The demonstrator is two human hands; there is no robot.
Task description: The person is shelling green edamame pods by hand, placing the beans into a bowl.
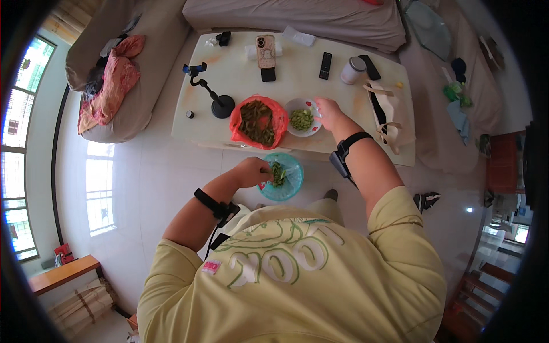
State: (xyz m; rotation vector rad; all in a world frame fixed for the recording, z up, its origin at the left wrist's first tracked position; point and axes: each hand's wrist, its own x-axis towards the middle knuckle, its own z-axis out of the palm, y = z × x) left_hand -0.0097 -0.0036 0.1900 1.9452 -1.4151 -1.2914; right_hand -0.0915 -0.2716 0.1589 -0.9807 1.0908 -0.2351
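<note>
My left hand [254, 171] is closed at the left rim of a teal waste bin [293, 184], its fingertips pointing inward. Whatever they pinch is too small to make out. Green pod shells [278, 174] lie inside the bin's plastic liner. At the right rim of a white bowl [295, 106] with red decoration, my right hand [330, 114] reaches over the edge, fingers somewhat apart, with nothing visible in them. Small shelled green beans [301, 119] fill the bowl's middle. Just left of the bowl, a red plastic bag [235, 121] stands open, full of brownish-green pods [257, 123].
The pale table [309, 63] also bears a black phone stand [222, 106], a patterned phone [265, 51], a remote [325, 66], a lidded jar [353, 70] and a cream tote bag [384, 117]. Covered sofas [297, 20] surround it. A dark shoe [426, 200] lies on the floor at right.
</note>
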